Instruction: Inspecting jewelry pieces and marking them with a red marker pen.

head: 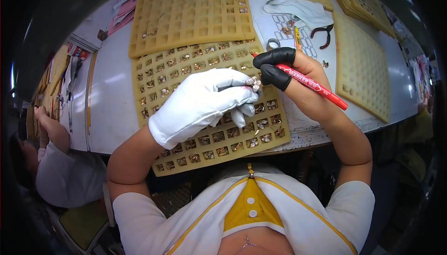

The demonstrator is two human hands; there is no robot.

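Observation:
In a white cloth glove, my left hand [202, 101] pinches a gold-toned jewelry piece [254, 83] set with pale stones between thumb and fingertips. A faint pink mark shows on the glove near the thumb. My right hand [297, 77] wears black finger cots on its thumb and forefinger. It grips a red marker pen [310, 82], whose tip points up and left, a little above the jewelry and apart from it. Beneath both hands lies a yellow compartment tray [195, 166], with small jewelry pieces in many of its pockets.
A second yellow tray [167, 24] overlaps the first one's far edge. To the right are a white glove [300, 10], pliers [323, 35], a yellow pen [297, 38], a metal ring [273, 44] and another tray [361, 63]. A co-worker's arm [57, 133] rests at left.

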